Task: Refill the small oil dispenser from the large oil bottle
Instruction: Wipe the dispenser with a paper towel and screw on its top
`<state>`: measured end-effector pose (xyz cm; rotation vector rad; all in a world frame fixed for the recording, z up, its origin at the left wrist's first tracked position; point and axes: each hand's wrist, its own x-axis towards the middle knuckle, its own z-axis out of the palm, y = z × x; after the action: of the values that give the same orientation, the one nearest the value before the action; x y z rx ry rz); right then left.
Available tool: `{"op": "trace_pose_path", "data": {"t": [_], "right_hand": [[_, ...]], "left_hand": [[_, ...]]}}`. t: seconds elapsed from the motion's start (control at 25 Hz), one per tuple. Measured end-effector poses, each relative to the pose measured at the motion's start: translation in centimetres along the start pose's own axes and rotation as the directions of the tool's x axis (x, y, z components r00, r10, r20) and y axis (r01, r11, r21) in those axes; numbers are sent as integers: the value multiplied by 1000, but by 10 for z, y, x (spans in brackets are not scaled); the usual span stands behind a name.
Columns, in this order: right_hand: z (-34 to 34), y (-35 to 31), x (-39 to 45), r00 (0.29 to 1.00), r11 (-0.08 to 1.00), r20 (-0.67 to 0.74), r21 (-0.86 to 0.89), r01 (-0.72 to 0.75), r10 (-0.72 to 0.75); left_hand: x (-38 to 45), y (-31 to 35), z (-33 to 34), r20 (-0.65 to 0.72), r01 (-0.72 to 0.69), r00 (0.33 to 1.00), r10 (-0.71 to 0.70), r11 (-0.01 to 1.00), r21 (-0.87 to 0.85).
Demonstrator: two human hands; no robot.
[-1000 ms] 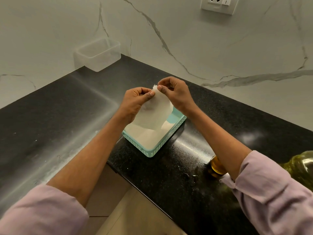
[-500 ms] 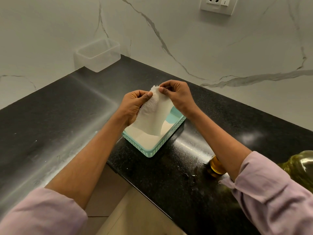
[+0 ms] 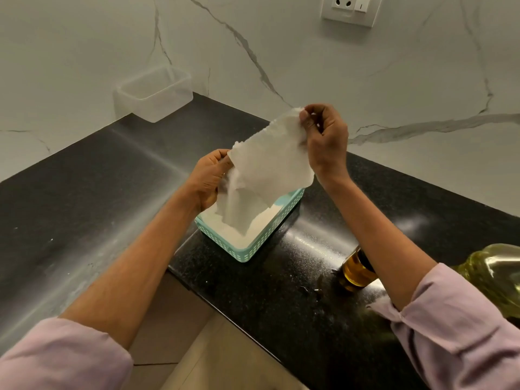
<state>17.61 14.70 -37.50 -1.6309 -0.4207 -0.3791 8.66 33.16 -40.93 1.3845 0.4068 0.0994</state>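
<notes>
Black stone bench (image 3: 281, 305) fills the corner under marble walls. Nearest, at the right edge, lies the large oil bottle (image 3: 495, 277), and just beside it the small oil dispenser (image 3: 356, 270) stands behind the right forearm. Farther, over a teal basket (image 3: 270, 235), the left hand (image 3: 209, 178) and right hand (image 3: 326, 139) each pinch a paper towel (image 3: 270, 170). A clear box (image 3: 154, 92) sits by the wall.

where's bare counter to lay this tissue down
Bare black counter lies left of the teal basket, up to the clear tub. Crowded on the right: small oil dispenser, large oil bottle and oil drops.
</notes>
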Motion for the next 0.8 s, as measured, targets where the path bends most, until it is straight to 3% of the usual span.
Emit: {"op": "trace_pose_path", "data": {"t": [0.08,0.16,0.24,0.32,0.48,0.64,0.8], "right_hand": [[-9,-13,7,997,998,-52,-25,50,-51],[-20,-23,12,994,995,-63,-36,88,-90],[-31,-28,14,992,992,-54,-58,111,-114],[-42,-30,14,990,988,-47,-86,125,-129],[-58,-28,14,987,983,-63,-117,138,-146],[-63,-24,8,991,988,-67,-114,104,-112],[-66,-23,0,996,991,-46,-113,65,-71]], "left_hand": [[3,5,3,68,2,998,-1,1000,-22],[19,0,4,22,-55,998,51,961,269],[38,-16,4,35,-124,990,134,747,653],[52,-42,3,77,-130,990,122,518,845],[59,-76,4,77,-121,987,141,332,936],[64,-78,8,223,-259,938,265,111,959],[65,-85,4,238,-261,933,272,53,964]]}}
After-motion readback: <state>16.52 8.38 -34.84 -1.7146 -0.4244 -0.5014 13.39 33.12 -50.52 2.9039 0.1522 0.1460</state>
